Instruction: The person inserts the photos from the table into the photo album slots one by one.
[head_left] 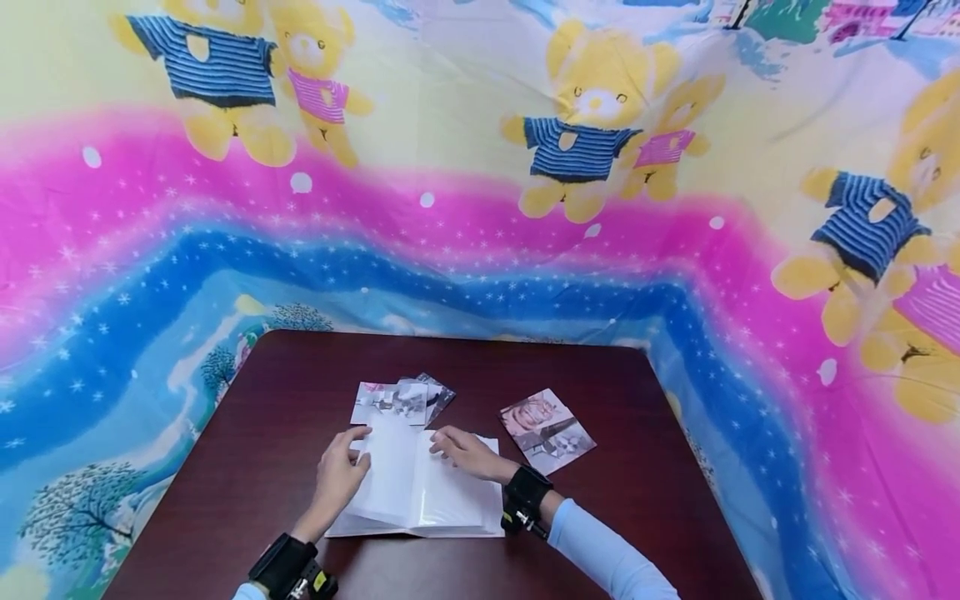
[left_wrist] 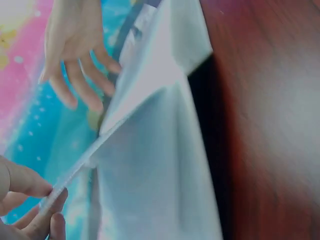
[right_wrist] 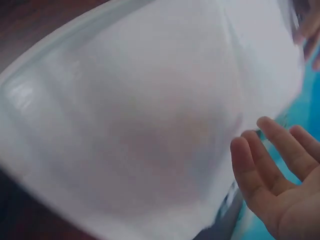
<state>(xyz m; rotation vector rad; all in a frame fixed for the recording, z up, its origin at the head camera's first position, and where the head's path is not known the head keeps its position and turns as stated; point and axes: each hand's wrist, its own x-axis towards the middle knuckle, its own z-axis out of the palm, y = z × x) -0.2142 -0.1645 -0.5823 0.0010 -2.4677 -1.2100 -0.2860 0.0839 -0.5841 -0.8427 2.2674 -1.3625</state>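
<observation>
An open photo album (head_left: 459, 502) with white pages and clear sleeves lies near the front of the table. At its left side, my left hand (head_left: 341, 473) pinches the edge of a raised album page (head_left: 388, 467) between thumb and fingers. The left wrist view shows this page (left_wrist: 145, 112) slanting up from the album to the left hand (left_wrist: 32, 200). Over the top part of the right page hovers my right hand (head_left: 471, 457), its fingers loosely extended and holding nothing. In the right wrist view the right hand (right_wrist: 285, 185) is beside the page edge, palm visible.
Behind the album lie a photo print (head_left: 386, 403) and a darker print (head_left: 441, 398) partly under it. Further prints (head_left: 551, 433) lie to the right of the album. The dark wooden table (head_left: 300, 375) is bordered by a bear-patterned cloth (head_left: 465, 292).
</observation>
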